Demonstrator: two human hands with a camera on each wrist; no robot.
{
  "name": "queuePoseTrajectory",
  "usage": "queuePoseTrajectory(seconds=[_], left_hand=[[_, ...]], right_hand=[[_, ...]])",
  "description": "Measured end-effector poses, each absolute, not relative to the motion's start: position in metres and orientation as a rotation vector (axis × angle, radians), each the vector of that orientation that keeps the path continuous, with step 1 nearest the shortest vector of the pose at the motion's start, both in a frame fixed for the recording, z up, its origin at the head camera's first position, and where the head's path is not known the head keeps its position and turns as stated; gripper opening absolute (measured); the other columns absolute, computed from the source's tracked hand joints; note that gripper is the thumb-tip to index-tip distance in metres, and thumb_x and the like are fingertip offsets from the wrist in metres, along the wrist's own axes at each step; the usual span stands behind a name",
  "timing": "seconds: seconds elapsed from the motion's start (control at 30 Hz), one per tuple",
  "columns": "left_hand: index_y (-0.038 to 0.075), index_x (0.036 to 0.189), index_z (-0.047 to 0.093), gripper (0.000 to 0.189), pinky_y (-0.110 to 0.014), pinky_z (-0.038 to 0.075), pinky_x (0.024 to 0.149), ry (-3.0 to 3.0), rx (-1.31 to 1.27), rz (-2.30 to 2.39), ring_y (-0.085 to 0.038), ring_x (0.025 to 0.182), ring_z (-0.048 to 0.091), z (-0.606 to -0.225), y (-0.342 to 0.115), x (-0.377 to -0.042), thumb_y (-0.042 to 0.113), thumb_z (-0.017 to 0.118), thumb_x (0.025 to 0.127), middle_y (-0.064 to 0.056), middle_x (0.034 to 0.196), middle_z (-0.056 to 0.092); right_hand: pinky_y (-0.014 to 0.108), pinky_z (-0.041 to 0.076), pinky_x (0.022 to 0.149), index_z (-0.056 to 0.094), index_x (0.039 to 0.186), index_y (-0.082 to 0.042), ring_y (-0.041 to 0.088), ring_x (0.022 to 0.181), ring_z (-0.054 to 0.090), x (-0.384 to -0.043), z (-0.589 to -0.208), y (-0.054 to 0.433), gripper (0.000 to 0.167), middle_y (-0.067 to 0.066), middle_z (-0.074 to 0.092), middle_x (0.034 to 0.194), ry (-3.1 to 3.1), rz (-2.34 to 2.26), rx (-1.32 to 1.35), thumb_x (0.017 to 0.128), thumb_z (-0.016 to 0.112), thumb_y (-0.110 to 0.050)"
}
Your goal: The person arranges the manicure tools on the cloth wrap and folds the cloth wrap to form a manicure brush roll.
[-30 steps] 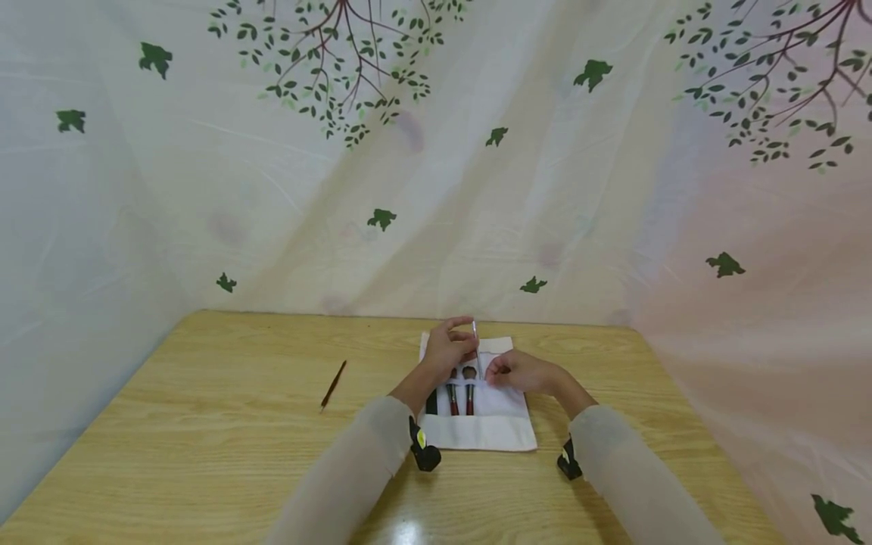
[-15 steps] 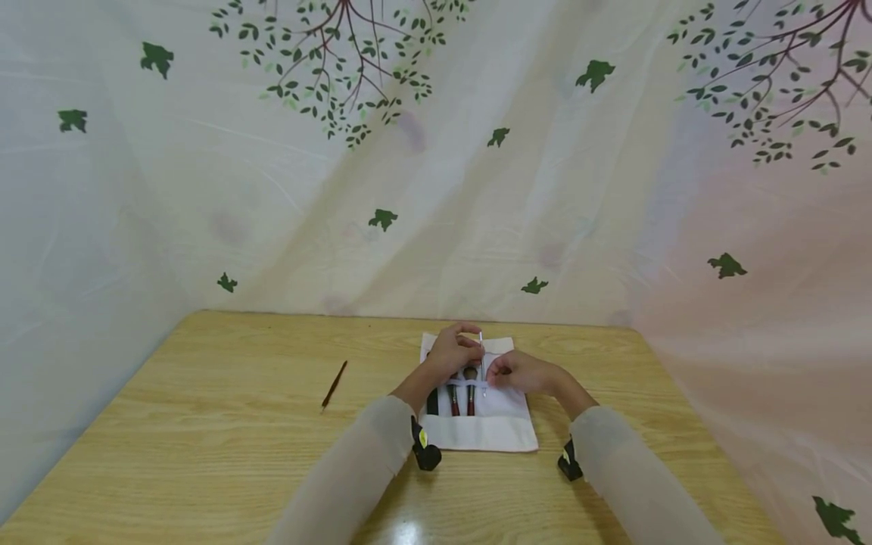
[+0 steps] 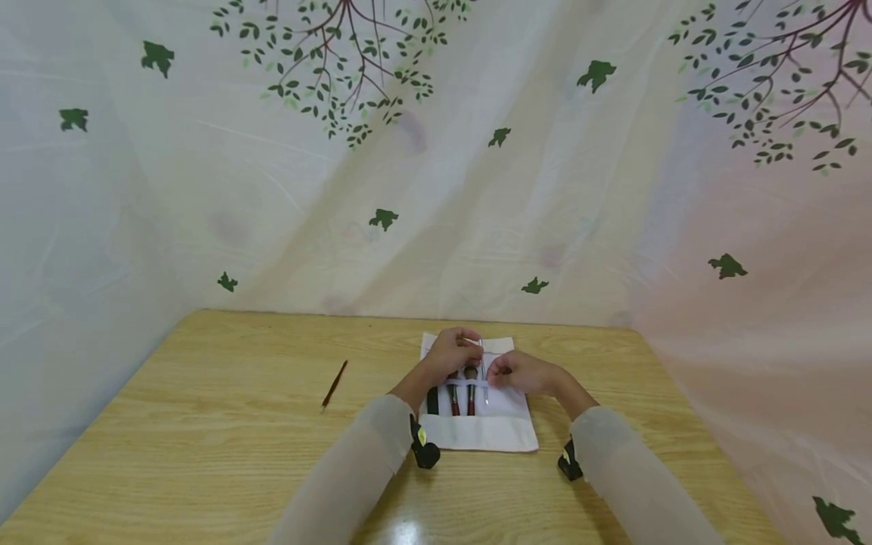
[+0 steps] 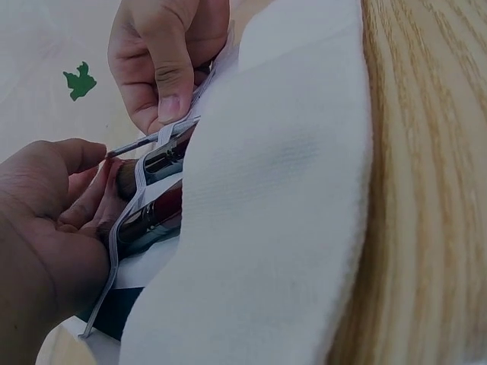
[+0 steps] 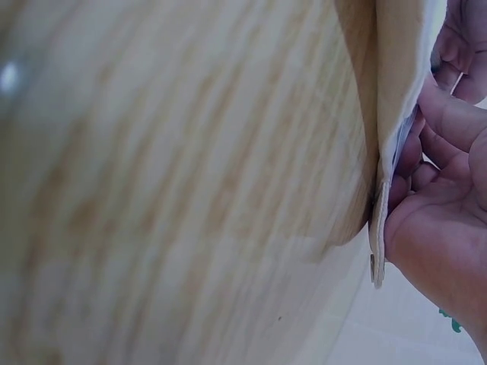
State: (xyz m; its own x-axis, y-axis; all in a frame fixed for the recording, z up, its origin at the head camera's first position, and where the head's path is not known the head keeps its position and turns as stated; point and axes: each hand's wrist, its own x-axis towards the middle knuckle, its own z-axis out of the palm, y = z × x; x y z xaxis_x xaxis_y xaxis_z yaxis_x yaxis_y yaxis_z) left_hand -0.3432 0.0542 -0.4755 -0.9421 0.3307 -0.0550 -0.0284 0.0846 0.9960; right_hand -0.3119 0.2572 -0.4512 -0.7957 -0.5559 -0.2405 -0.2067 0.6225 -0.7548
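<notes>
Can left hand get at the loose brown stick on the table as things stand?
Probably yes, once it lets go: the left hand pinches a slim rod, but nothing visible lies between that hand and the brown stick on the table.

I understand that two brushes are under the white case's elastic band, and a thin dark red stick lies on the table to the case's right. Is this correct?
Not quite: the head view shows the thin dark red stick lying left of the white case. It is on the table, and two brushes are under the elastic band.
</notes>
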Motion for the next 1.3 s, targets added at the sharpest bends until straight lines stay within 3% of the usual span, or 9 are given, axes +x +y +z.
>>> queuePoseTrajectory(seconds=[0.4,0.63,0.83,1.3], left_hand=[[-0.004,0.107,0.073,0.015,-0.022,0.052,0.068,2.133,0.316,1.895,-0.011,0.076,0.066,-0.476,0.052,-0.342,0.007,0.068,0.097,-0.005,0.087,0.072],[0.006,0.099,0.079,0.014,-0.025,0.044,0.059,2.277,0.365,1.702,-0.011,0.071,0.057,-0.472,0.047,-0.34,0.018,0.073,0.093,0.001,0.085,0.071],[0.013,0.097,0.083,0.012,-0.026,0.044,0.061,2.36,0.465,1.526,-0.011,0.073,0.056,-0.47,0.044,-0.34,0.021,0.074,0.091,0.004,0.087,0.072],[0.013,0.096,0.082,0.014,-0.025,0.047,0.066,2.414,0.586,1.425,-0.01,0.078,0.059,-0.474,0.045,-0.34,0.023,0.074,0.092,0.005,0.089,0.073]], right_hand=[[0.032,0.044,0.083,0.068,0.1,-0.004,0.017,0.091,0.053,-0.311,-0.451,0.256,0.012,0.002,0.063,0.095,2.37,-1.042,-0.572,0.103,0.056,-0.004],[0.034,0.042,0.083,0.067,0.1,0.0,0.018,0.09,0.052,-0.312,-0.452,0.259,0.011,0.003,0.062,0.094,2.363,-1.075,-0.604,0.103,0.057,-0.003],[0.034,0.043,0.083,0.067,0.101,0.0,0.018,0.09,0.052,-0.313,-0.452,0.26,0.011,0.004,0.062,0.095,2.353,-1.09,-0.594,0.103,0.057,-0.003],[0.03,0.044,0.082,0.067,0.101,-0.001,0.016,0.09,0.052,-0.309,-0.449,0.259,0.013,0.003,0.063,0.095,2.354,-1.074,-0.592,0.104,0.056,-0.006]])
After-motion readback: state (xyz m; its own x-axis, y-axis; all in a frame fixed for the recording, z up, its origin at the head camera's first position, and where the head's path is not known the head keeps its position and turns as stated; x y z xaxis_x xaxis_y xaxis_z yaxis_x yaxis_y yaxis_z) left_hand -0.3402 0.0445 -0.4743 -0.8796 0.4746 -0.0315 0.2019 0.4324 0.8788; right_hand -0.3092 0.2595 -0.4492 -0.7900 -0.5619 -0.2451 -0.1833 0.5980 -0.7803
